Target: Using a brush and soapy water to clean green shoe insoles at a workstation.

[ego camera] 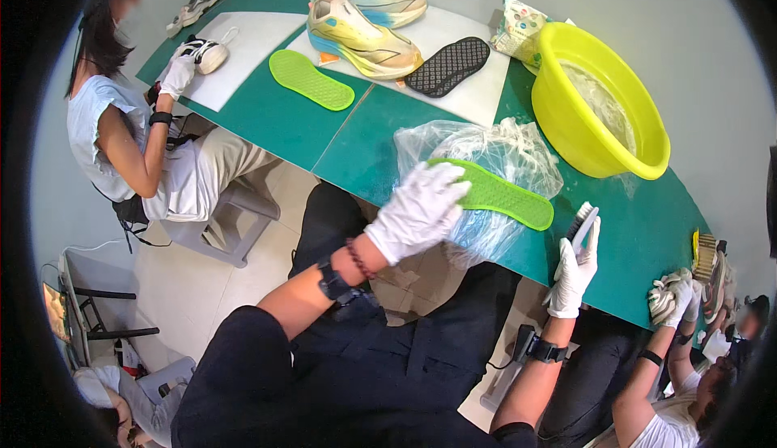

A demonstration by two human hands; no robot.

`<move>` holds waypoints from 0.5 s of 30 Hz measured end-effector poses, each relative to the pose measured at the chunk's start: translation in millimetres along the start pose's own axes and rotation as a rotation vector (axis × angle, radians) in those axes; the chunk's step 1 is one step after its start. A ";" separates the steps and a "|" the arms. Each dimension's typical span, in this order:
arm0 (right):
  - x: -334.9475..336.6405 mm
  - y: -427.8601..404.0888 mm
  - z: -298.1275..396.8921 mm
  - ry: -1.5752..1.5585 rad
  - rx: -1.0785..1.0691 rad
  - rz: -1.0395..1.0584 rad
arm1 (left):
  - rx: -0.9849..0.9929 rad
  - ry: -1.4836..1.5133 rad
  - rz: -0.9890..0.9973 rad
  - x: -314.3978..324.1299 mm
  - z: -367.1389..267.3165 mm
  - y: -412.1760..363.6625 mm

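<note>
My left hand [419, 211], in a white glove, rests on the left end of a bright green shoe insole [501, 193]; whether its fingers grip the insole cannot be told. The insole lies on a crumpled clear plastic bag [528, 144] at the table's near edge. To the right, my right hand [573, 275], also gloved, holds a small grey-backed scrubbing brush [583, 229] with its whitish bristles upward. Farther back lie a second green insole [311, 81] and black patterned insoles [449, 67], beside a pair of yellow, white and blue running shoes [361, 41].
A yellow-green plastic basin [607, 102] with water or suds stands at the right back, against a printed plastic packet [521, 29]. White sheets [479, 99] lie on the green table [279, 126]. Co-workers on both sides handle shoes.
</note>
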State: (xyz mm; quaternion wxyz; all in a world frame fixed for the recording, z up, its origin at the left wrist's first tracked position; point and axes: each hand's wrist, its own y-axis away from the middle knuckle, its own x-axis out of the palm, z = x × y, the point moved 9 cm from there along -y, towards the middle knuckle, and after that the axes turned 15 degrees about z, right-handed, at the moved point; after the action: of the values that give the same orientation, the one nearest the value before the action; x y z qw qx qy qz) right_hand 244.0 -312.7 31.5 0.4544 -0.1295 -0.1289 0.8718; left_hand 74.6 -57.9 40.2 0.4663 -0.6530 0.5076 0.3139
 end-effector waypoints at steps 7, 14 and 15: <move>8.8 -7.0 5.9 0.017 0.100 0.073 | -0.063 -0.156 0.007 7.1 -0.5 24.2; 44.8 -10.3 33.2 0.266 0.461 0.180 | 0.072 0.152 -0.132 7.5 -33.3 23.0; 55.5 -18.5 48.7 0.565 0.213 0.296 | 0.059 0.156 -0.131 -0.9 -27.9 24.8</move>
State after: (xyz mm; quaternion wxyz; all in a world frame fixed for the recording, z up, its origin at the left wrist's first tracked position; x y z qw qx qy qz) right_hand 210.6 -261.9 77.3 0.3516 -0.3350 0.1141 0.8667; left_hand 48.9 -84.6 44.1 0.4639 -0.6934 0.5073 0.2160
